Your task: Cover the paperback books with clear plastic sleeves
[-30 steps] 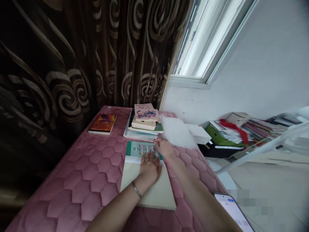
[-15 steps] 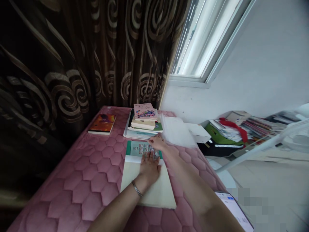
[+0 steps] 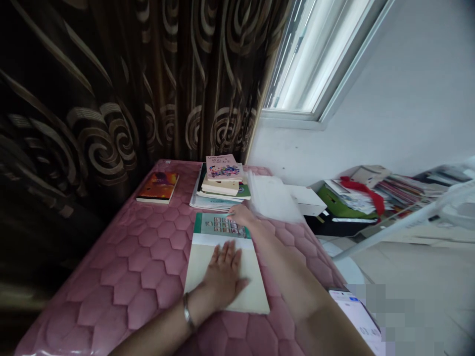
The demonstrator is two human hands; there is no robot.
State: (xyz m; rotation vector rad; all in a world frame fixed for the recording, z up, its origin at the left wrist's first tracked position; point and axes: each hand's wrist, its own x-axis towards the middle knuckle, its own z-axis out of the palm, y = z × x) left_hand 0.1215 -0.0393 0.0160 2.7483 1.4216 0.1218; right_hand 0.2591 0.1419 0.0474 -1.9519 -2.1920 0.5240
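Observation:
A flat book lies on the pink padded surface, its broad near part plain cream. Across its far end runs a green strip with rows of small pictures, bordered by a white band. My left hand, a silver bracelet on its wrist, rests on the cream part with fingers stretched out. At the far right edge of the green strip, my right hand has its fingers curled in a pinch on the edge. Part of the strip's right side is hidden behind that hand.
Beyond the book stands a pile of books, a pink one on top. An orange book lies to the left. Translucent plastic sheets and a white box are right of the pile. A phone lies near the right edge.
My left hand has slid toward me and left, off the green strip onto the cream part. My right hand stays at the strip's far edge.

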